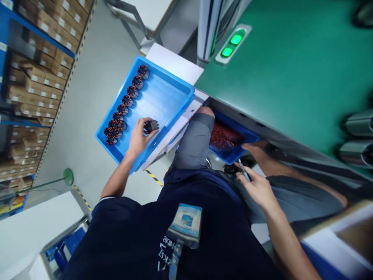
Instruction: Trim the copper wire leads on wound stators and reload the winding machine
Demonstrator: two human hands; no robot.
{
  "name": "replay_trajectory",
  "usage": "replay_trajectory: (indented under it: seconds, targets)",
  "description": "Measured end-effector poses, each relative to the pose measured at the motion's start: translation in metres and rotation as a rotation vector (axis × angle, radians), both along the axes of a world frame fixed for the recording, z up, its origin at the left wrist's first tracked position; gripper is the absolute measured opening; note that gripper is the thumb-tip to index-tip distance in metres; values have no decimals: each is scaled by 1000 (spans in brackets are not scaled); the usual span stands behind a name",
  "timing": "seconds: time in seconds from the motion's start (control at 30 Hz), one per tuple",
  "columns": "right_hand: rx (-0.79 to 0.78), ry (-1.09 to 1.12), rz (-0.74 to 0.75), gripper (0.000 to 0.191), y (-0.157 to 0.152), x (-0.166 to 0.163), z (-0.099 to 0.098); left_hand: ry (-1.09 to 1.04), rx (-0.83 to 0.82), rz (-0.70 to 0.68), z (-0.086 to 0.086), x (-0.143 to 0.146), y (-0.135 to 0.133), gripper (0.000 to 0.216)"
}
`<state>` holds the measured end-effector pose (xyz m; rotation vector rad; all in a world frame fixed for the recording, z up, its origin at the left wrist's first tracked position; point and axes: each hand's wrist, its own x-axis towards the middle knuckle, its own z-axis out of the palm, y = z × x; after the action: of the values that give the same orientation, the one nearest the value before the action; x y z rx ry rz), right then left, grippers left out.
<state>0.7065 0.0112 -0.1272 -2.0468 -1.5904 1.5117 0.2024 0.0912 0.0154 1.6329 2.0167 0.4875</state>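
wound core [153, 125] — was gripped between thumb and fingers of the left hand [138, 136], over the near right part of the blue tray [166, 91]; contact with the tray floor could not be told. similar cores [127, 100] lined the tray's left side, bunched at the near end. right hand [258, 187] held a small blue-handled tool [244, 173], tip near the blue bin [225, 156] of reddish scraps [224, 136]. green worktop [291, 70] lay to the right — two lit green switches [236, 39] at its far left edge.

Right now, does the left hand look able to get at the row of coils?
Probably yes: the left hand is over the tray and nothing seems to block the row of coils, though the held coil may hinder grasping.
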Motion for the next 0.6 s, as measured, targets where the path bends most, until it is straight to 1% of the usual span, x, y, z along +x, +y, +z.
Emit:
replay_trajectory:
  seconds: [0.07,0.1,0.17,0.23,0.3,0.4,0.43,0.5,0.57,0.6]
  targets:
    - [24,5,26,73,8,-9,8,342,-116,-10,5,-46,14,56]
    - [39,1,39,73,12,-14,13,464,-181,-13,6,-65,21,57]
    - [65,-22,61,75,20,-27,24,622,-280,-36,3,-96,32,58]
    - [91,-41,79,76,27,-41,35,708,-311,-84,-4,-118,39,57]
    - [115,-37,90,72,30,-53,43,761,-303,-111,-12,-135,41,56]
    - [117,-41,97,69,29,-70,48,759,-261,-88,-22,-154,40,56]
    - [107,-50,98,74,27,-74,49,737,-240,-79,-24,-159,40,55]
    - [93,-46,96,91,24,-79,53,683,-193,-69,-27,-170,37,54]
    - [106,32,111,109,23,-79,65,640,-146,-54,-31,-177,31,55]
    - [131,90,132,112,25,-78,74,624,-118,-45,-34,-177,27,57]
